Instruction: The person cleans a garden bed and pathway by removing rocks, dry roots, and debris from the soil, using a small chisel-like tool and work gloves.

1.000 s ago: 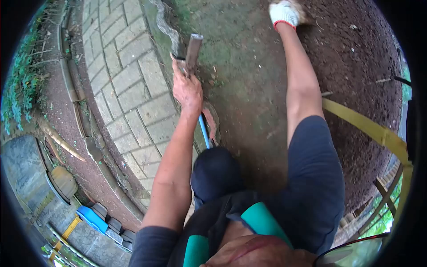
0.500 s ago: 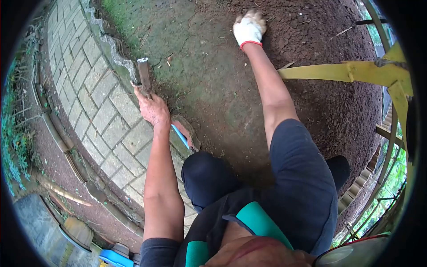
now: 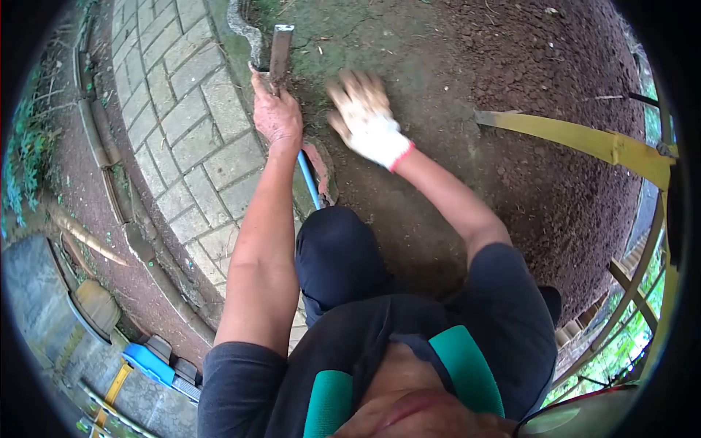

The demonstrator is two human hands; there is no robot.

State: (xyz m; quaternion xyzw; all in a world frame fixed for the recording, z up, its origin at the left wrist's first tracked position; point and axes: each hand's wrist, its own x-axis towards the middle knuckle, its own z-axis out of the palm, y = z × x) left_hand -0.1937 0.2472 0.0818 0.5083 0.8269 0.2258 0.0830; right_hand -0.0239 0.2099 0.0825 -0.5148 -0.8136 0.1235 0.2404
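My bare left hand [image 3: 277,118] is closed around a tool at the border of the paving. A rusty, narrow metal piece [image 3: 280,55] with a shiny end sticks up past my fingers, and a blue handle [image 3: 308,179] shows below the wrist; how the two join is hidden by the hand. My right hand [image 3: 367,120], in a white glove with a dirty palm side and red cuff, is slightly blurred. Its fingers are spread and hold nothing, just over the bare, mossy soil [image 3: 409,212] to the right of the tool.
Paving blocks [image 3: 212,146] form a path on the left. A wavy concrete edging [image 3: 248,36] and a reddish broken edging piece [image 3: 321,171] line it. Loose dark soil [image 3: 540,80] lies right. A yellow bar [image 3: 569,135] juts in from the right. A blue object [image 3: 150,365] sits lower left.
My gloved right hand has come back from the loose soil at the top toward the left hand, its fingers now spread. The view has shifted; my left hand keeps its grip.
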